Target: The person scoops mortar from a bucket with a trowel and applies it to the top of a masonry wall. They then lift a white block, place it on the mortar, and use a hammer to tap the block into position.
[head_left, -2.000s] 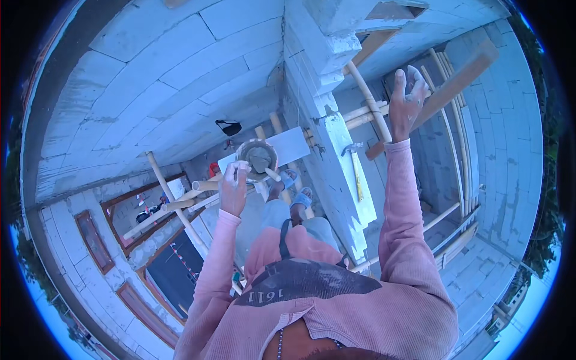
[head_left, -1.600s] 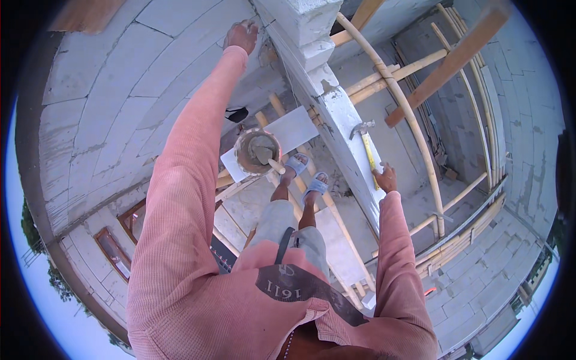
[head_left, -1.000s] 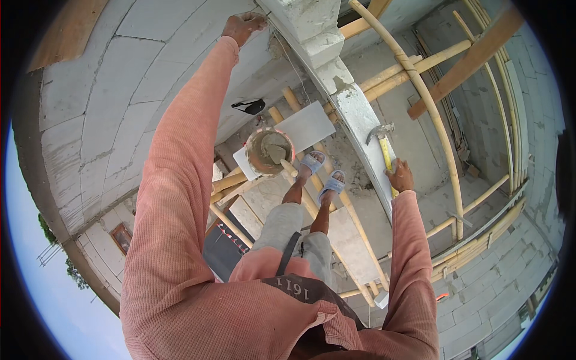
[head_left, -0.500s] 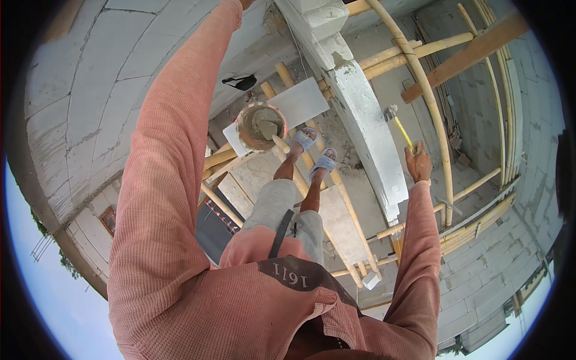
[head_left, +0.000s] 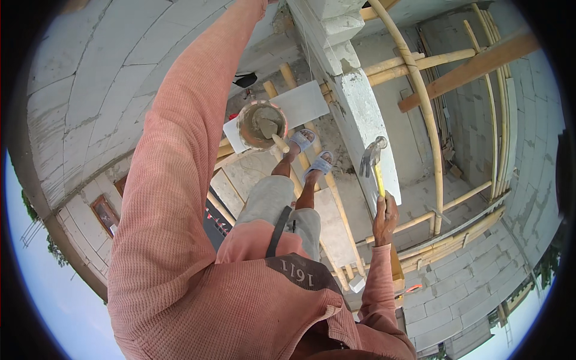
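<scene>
My right hand (head_left: 385,219) is closed round the yellow handle of a claw hammer (head_left: 375,157), its metal head raised in front of the pale top of the block wall (head_left: 359,105). My left arm reaches up along the left side to the top edge, where only a sliver of my left hand (head_left: 269,3) shows, so its fingers are hidden. Below, a bucket (head_left: 248,123) of grey mortar with a trowel (head_left: 268,127) in it rests on a white board (head_left: 305,102), just beside my sandalled feet.
I stand on bamboo poles and boards (head_left: 331,222) high over a concrete floor. To the right, bamboo scaffolding (head_left: 420,90) and a brown plank (head_left: 468,69) span a room of block walls. Another block wall (head_left: 102,66) rises at the left; a black bag (head_left: 246,80) lies beyond the bucket.
My right hand took hold of the hammer lying on the wall top, lifted it and has now brought it down and leftward. My left hand went from near the bucket up to the top edge.
</scene>
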Motion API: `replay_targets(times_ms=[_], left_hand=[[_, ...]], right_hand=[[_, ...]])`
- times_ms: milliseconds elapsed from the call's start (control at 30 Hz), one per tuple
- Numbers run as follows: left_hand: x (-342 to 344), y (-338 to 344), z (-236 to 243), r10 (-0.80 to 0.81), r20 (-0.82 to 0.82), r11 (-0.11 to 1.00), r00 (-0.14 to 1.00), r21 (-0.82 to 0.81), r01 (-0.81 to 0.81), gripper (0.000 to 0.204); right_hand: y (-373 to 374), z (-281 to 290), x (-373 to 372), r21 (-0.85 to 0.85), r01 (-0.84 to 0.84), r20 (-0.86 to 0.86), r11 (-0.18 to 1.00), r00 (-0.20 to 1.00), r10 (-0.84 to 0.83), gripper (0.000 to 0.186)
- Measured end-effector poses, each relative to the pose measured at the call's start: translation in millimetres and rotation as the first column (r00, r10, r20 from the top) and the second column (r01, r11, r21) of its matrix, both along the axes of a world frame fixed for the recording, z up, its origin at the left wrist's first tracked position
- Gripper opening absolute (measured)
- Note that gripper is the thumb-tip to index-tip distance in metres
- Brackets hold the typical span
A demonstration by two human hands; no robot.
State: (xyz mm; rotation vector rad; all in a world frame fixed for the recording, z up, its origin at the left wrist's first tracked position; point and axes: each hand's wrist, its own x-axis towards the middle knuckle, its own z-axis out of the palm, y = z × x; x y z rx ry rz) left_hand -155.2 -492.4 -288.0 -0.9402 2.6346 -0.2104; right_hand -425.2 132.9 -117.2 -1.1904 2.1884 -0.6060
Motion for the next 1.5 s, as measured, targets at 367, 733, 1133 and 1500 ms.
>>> replay_targets(times_ms=[367,733,1133,1500], left_hand=[[124,108,126,0.961,-0.277,0.275,0.014,0.944,-0.181,0.059],[333,403,76,0.820,0.215,-0.348,-0.531,0.923,-0.164,0.052],[306,495,42,0.862,0.234,-0.331,-0.450,0.931,-0.150,0.038],[15,351,69,0.856,0.474,-0.364,-0.206,0.837,0.409,0.057]], right_hand=[[-238,-21,156,-0.192,-0.456,0.060,0.869,0.878,0.474,0.036],[-331,3,171,-0.048,-0.512,-0.004,0.857,0.859,0.513,0.040],[-272,-20,185,-0.170,-0.419,0.105,0.892,0.892,0.440,0.036],[92,-40,155,0.590,0.151,0.183,0.793,0.932,-0.313,0.040]])
